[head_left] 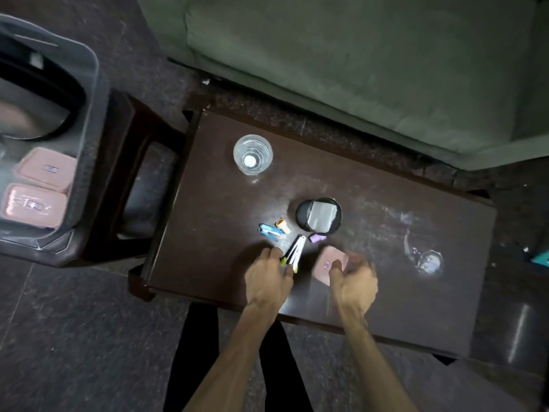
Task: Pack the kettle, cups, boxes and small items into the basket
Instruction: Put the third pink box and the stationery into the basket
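On the dark wooden table [386, 292], my left hand [269, 276] closes on a bundle of pens [294, 251]. My right hand [353, 281] is blurred and rests on a small pink box [326, 264], fingers curled over its near edge. A black cup [318, 215], a blue stapler [271, 230], a small yellow-white item [282, 226] and a purple eraser [317, 238] lie just beyond. A clear glass [252, 154] stands farther back; another glass [429, 261] sits at the right. The grey basket [89, 150] at left holds two pink boxes [44, 185] and a kettle [32, 111].
The basket rests on a dark stool [139, 162] left of the table. A green sofa [356, 55] runs along the far side. Dark stone floor surrounds the table, and my legs in black stand at its near edge.
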`<action>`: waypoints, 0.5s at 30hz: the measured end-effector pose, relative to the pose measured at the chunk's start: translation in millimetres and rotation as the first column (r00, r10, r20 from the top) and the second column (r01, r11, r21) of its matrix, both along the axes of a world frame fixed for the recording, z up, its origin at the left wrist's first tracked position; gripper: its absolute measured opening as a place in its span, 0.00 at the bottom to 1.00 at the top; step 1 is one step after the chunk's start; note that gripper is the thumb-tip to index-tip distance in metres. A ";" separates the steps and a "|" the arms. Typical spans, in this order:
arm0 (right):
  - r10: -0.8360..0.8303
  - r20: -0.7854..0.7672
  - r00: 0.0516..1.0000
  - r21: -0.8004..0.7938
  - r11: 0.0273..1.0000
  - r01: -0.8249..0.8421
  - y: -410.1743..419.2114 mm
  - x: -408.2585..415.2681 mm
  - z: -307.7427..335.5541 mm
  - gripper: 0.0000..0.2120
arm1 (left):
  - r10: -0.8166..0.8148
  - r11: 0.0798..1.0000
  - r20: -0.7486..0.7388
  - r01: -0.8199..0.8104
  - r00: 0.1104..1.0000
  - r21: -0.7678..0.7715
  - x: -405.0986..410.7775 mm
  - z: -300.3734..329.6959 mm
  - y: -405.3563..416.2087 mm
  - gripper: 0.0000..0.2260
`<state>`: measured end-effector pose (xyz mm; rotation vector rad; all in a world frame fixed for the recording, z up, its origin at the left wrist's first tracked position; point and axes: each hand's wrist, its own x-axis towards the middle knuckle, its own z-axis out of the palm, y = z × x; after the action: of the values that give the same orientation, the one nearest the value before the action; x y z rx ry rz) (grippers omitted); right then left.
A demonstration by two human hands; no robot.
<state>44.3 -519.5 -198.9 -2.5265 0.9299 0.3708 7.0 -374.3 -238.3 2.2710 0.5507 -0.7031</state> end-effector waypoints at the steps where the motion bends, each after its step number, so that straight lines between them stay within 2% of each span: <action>1: 0.009 -0.019 1.000 -0.004 1.000 -0.009 -9.3 -1.4 -2.9 0.18 | -0.011 1.000 -0.007 0.011 1.000 0.015 2.4 -3.4 -7.0 0.15; 3: -0.006 -0.086 0.996 0.031 0.999 0.009 -23.7 -1.1 -11.4 0.19 | -0.041 0.997 -0.024 0.042 0.999 0.062 6.9 -11.0 -18.3 0.18; 6: -0.067 -0.171 0.983 0.137 0.986 0.091 -34.2 1.7 -25.8 0.13 | -0.070 0.988 -0.048 0.076 0.996 0.131 13.3 -24.6 -29.6 0.22; 10: -0.146 -0.206 0.967 0.221 0.956 0.192 -42.7 3.2 -39.1 0.12 | -0.099 0.977 -0.060 0.108 0.993 0.182 16.5 -41.5 -38.4 0.24; 15: -0.174 -0.200 0.964 0.281 0.933 0.227 -55.1 0.9 -38.6 0.09 | 0.033 0.991 -0.001 -0.033 0.999 0.128 8.3 -39.2 -36.3 0.18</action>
<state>45.2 -574.6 -237.4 -2.1247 1.0944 0.6239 15.2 -410.7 -277.5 2.3736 0.6496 -0.6722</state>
